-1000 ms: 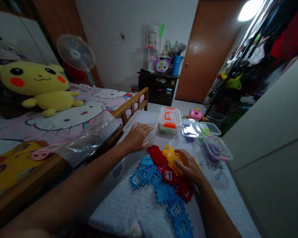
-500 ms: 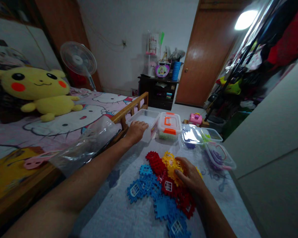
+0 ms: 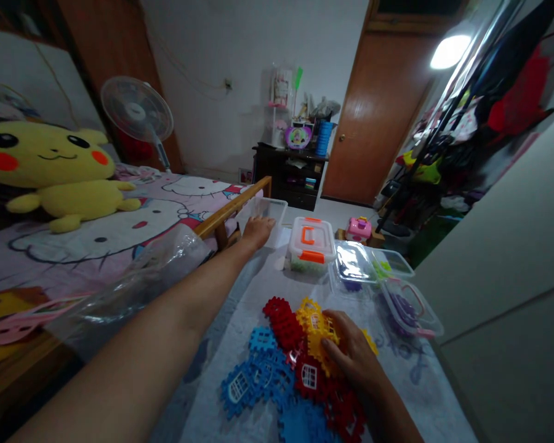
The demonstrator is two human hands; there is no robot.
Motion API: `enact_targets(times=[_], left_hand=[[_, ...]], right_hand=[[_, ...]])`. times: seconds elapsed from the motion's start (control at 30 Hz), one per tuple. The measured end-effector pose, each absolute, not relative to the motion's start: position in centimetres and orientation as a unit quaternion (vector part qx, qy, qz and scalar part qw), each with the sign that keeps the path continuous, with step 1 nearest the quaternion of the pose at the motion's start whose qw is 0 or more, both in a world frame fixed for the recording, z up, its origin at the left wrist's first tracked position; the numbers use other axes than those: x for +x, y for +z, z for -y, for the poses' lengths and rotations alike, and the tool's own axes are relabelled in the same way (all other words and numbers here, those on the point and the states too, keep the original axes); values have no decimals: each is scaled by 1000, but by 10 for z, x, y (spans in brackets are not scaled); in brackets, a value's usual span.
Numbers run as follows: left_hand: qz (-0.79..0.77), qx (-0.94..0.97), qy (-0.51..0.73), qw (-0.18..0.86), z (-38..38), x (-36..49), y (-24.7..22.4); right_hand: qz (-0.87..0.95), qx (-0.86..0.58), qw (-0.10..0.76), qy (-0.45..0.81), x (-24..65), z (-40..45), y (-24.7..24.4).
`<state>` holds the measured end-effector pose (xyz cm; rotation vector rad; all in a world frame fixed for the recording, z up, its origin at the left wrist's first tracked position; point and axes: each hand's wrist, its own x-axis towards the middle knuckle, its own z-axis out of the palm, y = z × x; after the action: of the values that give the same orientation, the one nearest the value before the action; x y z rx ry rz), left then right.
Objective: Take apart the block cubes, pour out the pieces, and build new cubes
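Observation:
My left hand [image 3: 258,231] reaches far out and grips the near side of a clear plastic box [image 3: 277,212], which has no lid on it. Closer in, my right hand [image 3: 351,351] curls round a clump of yellow interlocking blocks [image 3: 314,326], thumb on the near side. Those yellow pieces have toothed edges, some with window grids. Red blocks [image 3: 282,321] lie against them on the left and below. Blue blocks [image 3: 263,375] of the same kind spread over the table on the left. My right palm hides part of the pile.
A lidded box with orange clips [image 3: 311,246] stands mid-table. Right of it are clear boxes [image 3: 355,261] with purple contents. A wooden bed rail [image 3: 231,212] and a crumpled plastic bag [image 3: 166,258] border the left side. A white cabinet [image 3: 503,246] flanks the right.
My left hand has shifted the clear box away from the orange-clipped box, leaving a gap between them. My right hand stays on the yellow blocks. The camera view has shifted slightly.

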<state>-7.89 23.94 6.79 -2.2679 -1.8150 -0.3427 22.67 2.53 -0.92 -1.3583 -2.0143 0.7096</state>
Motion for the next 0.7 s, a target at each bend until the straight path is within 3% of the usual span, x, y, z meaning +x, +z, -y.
enact_targets(times=[0.7], left_hand=[[616,-758,-172,126,-243,-72,62]], right_hand=[[762,-509,296,269,227,-26,-13]])
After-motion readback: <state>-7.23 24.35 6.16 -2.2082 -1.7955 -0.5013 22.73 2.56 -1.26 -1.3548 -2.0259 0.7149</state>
